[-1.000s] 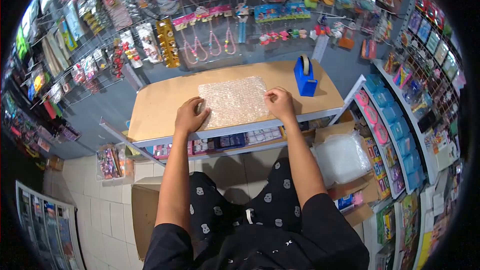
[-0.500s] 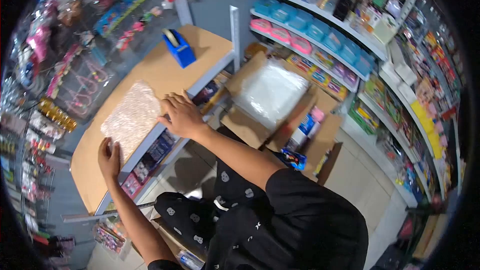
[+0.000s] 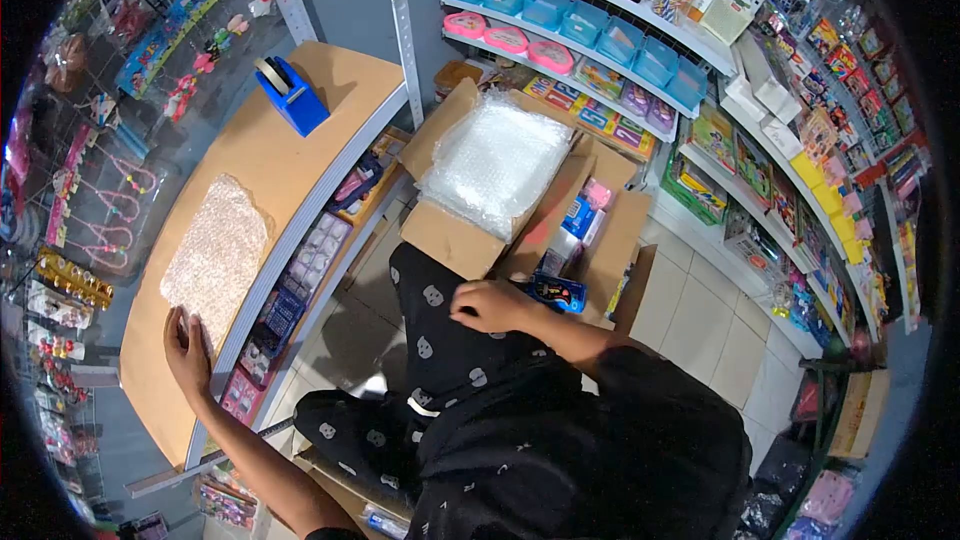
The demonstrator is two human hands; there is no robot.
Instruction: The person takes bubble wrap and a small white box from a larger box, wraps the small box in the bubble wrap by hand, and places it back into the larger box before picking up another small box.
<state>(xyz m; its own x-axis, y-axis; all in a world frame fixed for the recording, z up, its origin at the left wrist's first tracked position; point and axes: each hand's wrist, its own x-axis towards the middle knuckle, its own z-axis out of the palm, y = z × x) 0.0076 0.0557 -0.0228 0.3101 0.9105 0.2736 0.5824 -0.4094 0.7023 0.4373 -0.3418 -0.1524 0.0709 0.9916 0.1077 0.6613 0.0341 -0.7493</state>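
Note:
A sheet of bubble wrap (image 3: 217,257) lies flat on the brown counter (image 3: 262,160). My left hand (image 3: 186,350) rests on its near corner, fingers spread. Off the counter, my right hand (image 3: 488,304) hangs over my lap with its fingers curled and nothing visible in them. It is close to an open cardboard box (image 3: 606,236) of small packaged items (image 3: 560,290). Just beyond stands a second open cardboard box (image 3: 452,236) filled with clear bubble wrap (image 3: 494,162).
A blue tape dispenser (image 3: 290,95) stands at the counter's far end. Under the counter a shelf (image 3: 300,285) holds small goods. Shelves with blue bins (image 3: 602,38) and stationery curve along the right. Hanging trinkets (image 3: 60,280) cover the wall at left. Tiled floor (image 3: 700,325) lies right of the boxes.
My head has turned right, bringing the boxes and shelves into view. My right hand left the bubble wrap on the counter and dropped over my lap near the box. My left hand stayed.

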